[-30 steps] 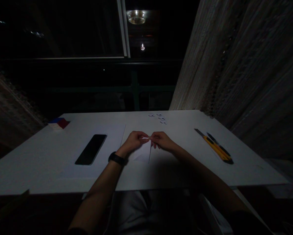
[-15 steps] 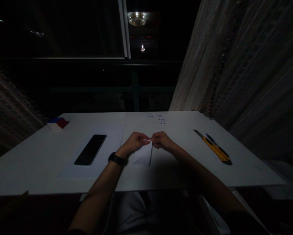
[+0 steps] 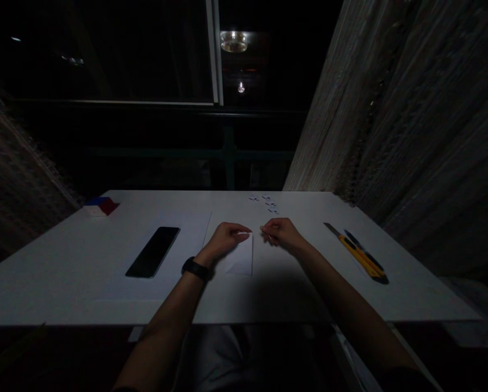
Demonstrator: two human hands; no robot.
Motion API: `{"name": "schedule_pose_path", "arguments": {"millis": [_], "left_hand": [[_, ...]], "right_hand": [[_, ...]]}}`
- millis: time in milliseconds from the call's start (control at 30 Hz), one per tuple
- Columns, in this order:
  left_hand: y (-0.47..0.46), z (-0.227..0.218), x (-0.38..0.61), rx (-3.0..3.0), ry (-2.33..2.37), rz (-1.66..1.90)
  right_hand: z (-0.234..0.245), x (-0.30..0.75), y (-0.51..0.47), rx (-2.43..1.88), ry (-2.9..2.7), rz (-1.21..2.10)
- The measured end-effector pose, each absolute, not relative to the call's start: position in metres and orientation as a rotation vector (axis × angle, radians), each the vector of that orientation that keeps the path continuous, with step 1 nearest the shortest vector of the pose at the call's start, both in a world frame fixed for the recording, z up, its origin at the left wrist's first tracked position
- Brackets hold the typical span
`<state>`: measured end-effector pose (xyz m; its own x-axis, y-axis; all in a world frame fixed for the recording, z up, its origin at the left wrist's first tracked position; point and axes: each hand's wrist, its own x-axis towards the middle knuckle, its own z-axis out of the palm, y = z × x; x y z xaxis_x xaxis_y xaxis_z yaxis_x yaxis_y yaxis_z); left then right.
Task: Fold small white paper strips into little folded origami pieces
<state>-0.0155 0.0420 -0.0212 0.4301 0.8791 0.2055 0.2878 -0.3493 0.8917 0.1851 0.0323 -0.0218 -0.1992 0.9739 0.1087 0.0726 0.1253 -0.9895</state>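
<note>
**Item: paper slip (image 3: 240, 260), white, small.** It lies flat on the white table (image 3: 64, 283), at centre near the front edge and directly under the hands. Its long axis runs 6 to 12 o'clock, with the far short edge pointing to 12. The right edge is straight.

**Left hand (image 3: 226, 239).** Fingers are curled, with thumb and forefinger pinched on the slip's far edge, pinning it down. There is a wristwatch (image 3: 195, 268) on the wrist.

**Right hand (image 3: 283, 234).** It sits at 3 o'clock of the left hand, and the two are apart. Thumb and forefinger are closed on what appears to be a tiny pale scrap (image 3: 263, 229); the light is too dim to be sure.

**Step in hand (judged).** A small piece is being taken off the slip's far edge, with one hand anchoring and the other holding the piece.

**Next move calls for (judged).** A fine fingertip pinch, with the slip held steady against the table.

**Surroundings.**
- Loose paper bits (image 3: 267, 204) at 12 o'clock.
- Dark phone (image 3: 153, 252) at 9 o'clock, resting on a larger sheet (image 3: 186, 228).
- Red-and-blue block (image 3: 100, 206) at 10 o'clock.
- Yellow utility knife (image 3: 356, 250) and pen (image 3: 364, 246) at 3 o'clock, side by side.
</note>
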Motion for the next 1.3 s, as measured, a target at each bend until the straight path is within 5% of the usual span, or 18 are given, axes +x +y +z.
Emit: {"name": "schedule_pose_path", "arguments": {"millis": [333, 567, 733, 900, 1100, 1300], "left_hand": [[0.048, -0.025, -0.018, 1.832, 1.115, 1.06], [0.047, -0.024, -0.017, 1.877, 1.159, 1.054], [0.046, -0.026, -0.017, 1.861, 1.085, 1.087], [0.047, -0.026, -0.015, 1.756, 1.058, 1.149], [0.045, -0.024, -0.015, 1.611, 1.019, 1.141], [0.046, -0.028, -0.012, 1.529, 0.978, 1.094]], "right_hand": [[0.007, 0.268, -0.07, -1.539, -1.869, 0.959], [-0.004, 0.333, -0.147, -1.716, -2.072, 1.065], [0.006, 0.332, -0.148, -1.842, -2.122, 0.723], [0.012, 0.268, -0.088, -1.527, -2.008, 0.362], [-0.006, 0.168, 0.007, -1.012, -1.858, 1.028], [-0.022, 0.154, 0.026, -0.99, -1.672, 1.043]]}}
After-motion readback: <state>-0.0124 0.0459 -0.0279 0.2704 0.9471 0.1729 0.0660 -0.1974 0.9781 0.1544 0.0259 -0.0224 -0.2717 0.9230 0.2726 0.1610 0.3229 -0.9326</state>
